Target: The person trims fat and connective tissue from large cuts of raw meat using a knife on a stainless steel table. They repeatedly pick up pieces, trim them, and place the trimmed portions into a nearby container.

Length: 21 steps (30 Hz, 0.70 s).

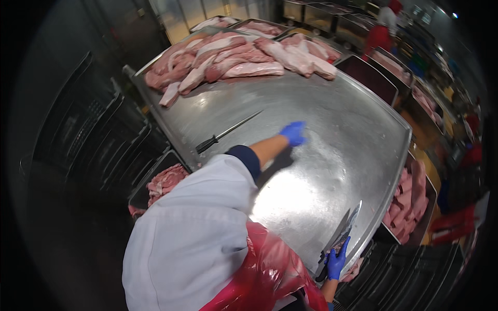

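Above the middle of the steel table [363, 140], my left hand [294, 133] reaches forward in a blue glove, its fingers smeared by motion. A sharpening steel [231, 129] with a black handle lies to its left. Down at the right edge, my right hand [336, 259], also gloved, is on a knife [351, 223] whose blade points away from me. Long slabs of pale pink meat [244, 59] are piled along the far side of the table.
Stacked black crates [88, 135] stand at left, beside a bin of meat [166, 184]. More bins of meat [410, 202] line the right side, with black crates [394, 274] below. A co-worker in white and red [381, 28] stands at the back right.
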Each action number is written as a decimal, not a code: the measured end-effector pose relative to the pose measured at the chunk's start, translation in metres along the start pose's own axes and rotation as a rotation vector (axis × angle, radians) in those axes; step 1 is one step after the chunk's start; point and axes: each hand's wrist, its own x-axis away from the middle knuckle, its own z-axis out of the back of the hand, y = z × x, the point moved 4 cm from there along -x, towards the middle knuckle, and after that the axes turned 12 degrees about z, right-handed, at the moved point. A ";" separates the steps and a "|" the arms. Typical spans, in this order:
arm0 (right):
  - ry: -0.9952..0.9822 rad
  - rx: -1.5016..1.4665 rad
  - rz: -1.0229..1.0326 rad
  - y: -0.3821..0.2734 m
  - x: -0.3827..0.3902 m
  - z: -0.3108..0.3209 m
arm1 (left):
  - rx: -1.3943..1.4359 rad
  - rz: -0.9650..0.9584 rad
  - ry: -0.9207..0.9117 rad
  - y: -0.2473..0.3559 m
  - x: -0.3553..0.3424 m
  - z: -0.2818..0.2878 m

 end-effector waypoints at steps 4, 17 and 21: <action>-0.047 0.069 -0.108 -0.023 -0.013 -0.041 | -0.342 0.568 0.172 -0.259 0.080 0.058; -0.318 0.110 -0.141 -0.033 -0.124 -0.260 | 0.042 0.902 0.015 -0.499 0.175 0.115; -0.284 -0.022 -0.475 -0.022 -0.127 -0.309 | -0.282 0.759 0.169 -0.494 0.079 0.211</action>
